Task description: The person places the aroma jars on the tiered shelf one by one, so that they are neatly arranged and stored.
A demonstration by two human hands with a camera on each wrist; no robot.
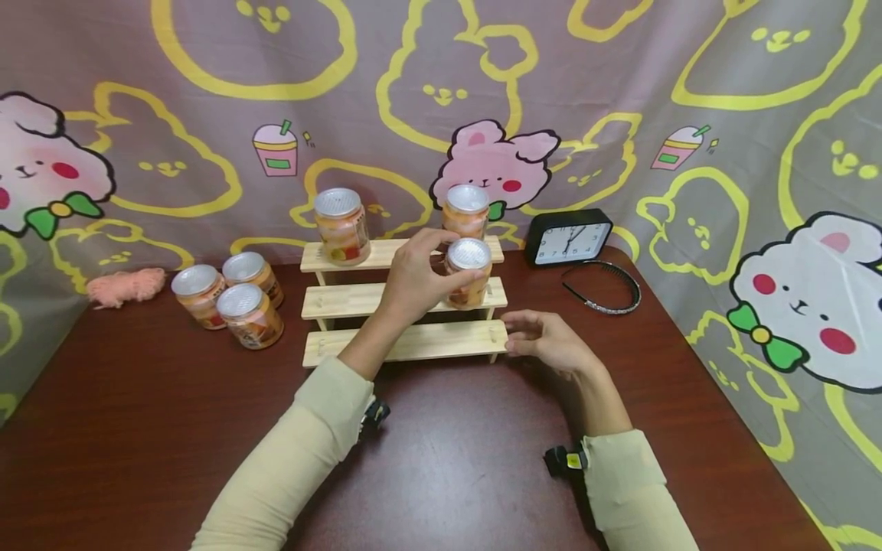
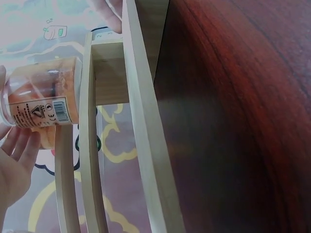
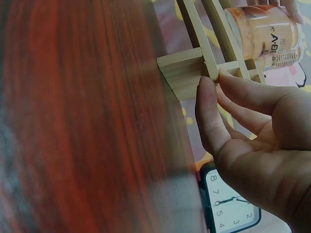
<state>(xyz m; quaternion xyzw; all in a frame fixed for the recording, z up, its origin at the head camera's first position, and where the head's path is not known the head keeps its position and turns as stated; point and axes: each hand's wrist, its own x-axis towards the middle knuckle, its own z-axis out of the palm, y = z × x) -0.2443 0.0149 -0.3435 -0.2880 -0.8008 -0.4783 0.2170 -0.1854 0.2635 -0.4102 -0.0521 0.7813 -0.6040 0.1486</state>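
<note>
My left hand grips an orange-labelled can with a silver lid, at the right end of the middle tier of a three-step wooden stand. In the left wrist view that can shows a barcode, and the fingers lie around its side. With thumb and fingertips, my right hand holds the right end of the lowest tier; the right wrist view shows this pinch at the board's end. On the top tier stand two similar cans, one at the left and one at the right, behind the gripped can.
Three more cans are grouped on the dark table, left of the stand. Farther left lies pink yarn. A black-framed clock and a headband are at the right. A patterned cloth hangs behind.
</note>
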